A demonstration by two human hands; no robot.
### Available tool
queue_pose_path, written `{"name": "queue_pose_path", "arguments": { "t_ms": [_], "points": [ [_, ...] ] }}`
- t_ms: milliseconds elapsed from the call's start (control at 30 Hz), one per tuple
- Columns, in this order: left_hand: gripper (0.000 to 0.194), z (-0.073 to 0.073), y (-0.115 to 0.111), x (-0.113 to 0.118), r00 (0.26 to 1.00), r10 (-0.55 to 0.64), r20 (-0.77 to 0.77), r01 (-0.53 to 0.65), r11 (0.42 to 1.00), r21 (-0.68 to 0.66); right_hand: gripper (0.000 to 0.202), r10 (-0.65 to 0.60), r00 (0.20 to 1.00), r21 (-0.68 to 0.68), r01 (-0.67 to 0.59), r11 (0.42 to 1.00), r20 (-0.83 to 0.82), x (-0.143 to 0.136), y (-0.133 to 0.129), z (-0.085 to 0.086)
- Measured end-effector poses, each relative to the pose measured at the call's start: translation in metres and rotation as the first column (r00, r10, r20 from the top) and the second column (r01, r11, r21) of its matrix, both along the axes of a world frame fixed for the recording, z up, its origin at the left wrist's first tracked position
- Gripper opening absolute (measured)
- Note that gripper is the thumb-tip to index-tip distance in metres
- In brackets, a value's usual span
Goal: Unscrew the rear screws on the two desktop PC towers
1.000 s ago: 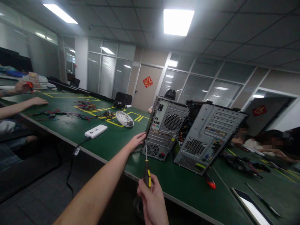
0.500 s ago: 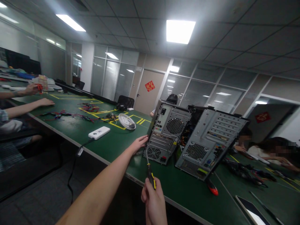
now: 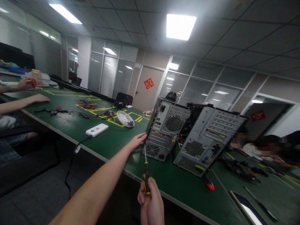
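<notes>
A black-and-yellow screwdriver is gripped in my right hand, its shaft pointing up and its tip at the lower left edge of the nearer computer case. My left hand lies with its fingers stretched out against the left side of that same case, steadying or touching it near the rear edge. The case stands upright with its rear panel, vents and ports facing me. Close on its right stands a second computer case, also rear side toward me.
On the green table are a white power bank with a cable, a round white part and tangled wires. A red-and-black handle and a tablet lie at right. Other people sit at both sides.
The screwdriver handle has turned in my right hand, showing less yellow along its side. My left hand stays at the case. The view has shifted slightly.
</notes>
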State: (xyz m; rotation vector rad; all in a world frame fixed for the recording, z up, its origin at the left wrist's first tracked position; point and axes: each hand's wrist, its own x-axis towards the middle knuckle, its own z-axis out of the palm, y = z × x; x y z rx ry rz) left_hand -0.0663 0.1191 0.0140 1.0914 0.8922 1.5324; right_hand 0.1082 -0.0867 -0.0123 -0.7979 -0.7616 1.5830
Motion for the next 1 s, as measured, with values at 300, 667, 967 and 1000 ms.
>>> {"name": "queue_pose_path", "arguments": {
  "t_ms": [300,667,967,1000],
  "points": [
    [0.077,0.001,-0.004,0.0,1.0,0.004,0.005,-0.004,1.0,0.0,0.044,-0.079,0.865,0.162,-0.002,0.987,0.496,0.016,0.005,0.008],
    [0.081,0.003,-0.005,0.0,1.0,0.002,-0.005,-0.002,1.0,-0.004,0.039,-0.142,0.749,0.304,-0.082,0.949,0.647,0.009,0.015,0.014],
    [0.079,0.001,-0.003,-0.001,1.0,0.002,-0.002,-0.002,1.0,-0.001,0.034,-0.142,0.768,0.316,-0.083,0.945,0.625,0.005,0.02,0.011],
    [0.079,0.001,-0.003,-0.001,1.0,0.002,-0.002,-0.002,1.0,-0.001,0.034,-0.139,0.771,0.314,-0.083,0.946,0.622,0.005,0.02,0.011]
  ]
}}
